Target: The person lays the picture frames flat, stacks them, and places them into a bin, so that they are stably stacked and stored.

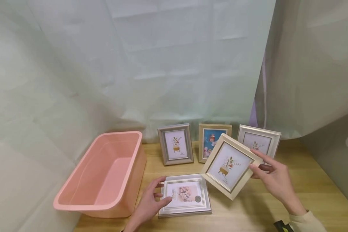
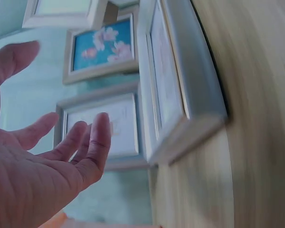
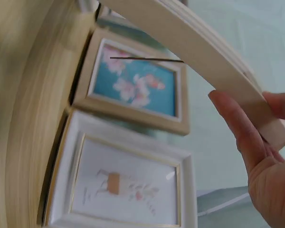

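A cream picture frame (image 1: pixel 229 165) with a potted-plant print is held tilted above the table, and my right hand (image 1: pixel 274 177) grips it by its right corner. In the right wrist view its edge (image 3: pixel 199 52) runs between the thumb and fingers. My left hand (image 1: pixel 153 198) hovers at the left side of a silver picture frame (image 1: pixel 185 211) that lies face up with a pink flower print. The left wrist view shows that hand (image 2: pixel 52 156) with fingers spread and loosely bent, apart from the silver frame (image 2: pixel 199 90) and holding nothing.
A pink plastic tub (image 1: pixel 134 180) stands on the left of the wooden table (image 1: pixel 310 193). Along the back stand a grey-brown frame (image 1: pixel 161 145), a tan frame (image 1: pixel 201 145) with a blue flower picture, and a white frame (image 1: pixel 274 137). Pale cloth (image 1: pixel 174 64) hangs behind them.
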`<control>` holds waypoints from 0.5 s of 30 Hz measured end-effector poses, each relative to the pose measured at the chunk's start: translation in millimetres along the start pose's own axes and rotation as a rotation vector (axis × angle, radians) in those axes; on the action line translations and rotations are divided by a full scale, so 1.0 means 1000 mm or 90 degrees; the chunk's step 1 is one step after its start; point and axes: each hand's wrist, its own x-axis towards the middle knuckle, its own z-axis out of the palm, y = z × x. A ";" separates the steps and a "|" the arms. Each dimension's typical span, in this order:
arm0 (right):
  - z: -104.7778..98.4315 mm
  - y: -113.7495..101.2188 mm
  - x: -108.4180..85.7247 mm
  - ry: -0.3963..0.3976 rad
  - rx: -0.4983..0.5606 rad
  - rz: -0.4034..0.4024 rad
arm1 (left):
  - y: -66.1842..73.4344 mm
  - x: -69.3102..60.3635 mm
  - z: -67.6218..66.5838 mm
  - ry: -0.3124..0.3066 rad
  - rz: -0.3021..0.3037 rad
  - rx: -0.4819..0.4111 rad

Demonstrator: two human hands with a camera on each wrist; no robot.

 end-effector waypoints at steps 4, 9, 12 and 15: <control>0.004 -0.010 -0.007 0.023 0.082 0.025 | 0.007 0.002 0.016 -0.024 -0.005 -0.048; 0.013 -0.019 -0.010 0.043 0.222 0.025 | 0.018 0.011 0.035 -0.052 -0.003 -0.130; 0.021 -0.024 -0.013 0.055 0.264 0.028 | 0.024 0.018 0.045 -0.093 0.022 -0.209; 0.030 -0.030 -0.017 0.065 0.280 0.042 | 0.029 0.023 0.053 -0.153 0.049 -0.307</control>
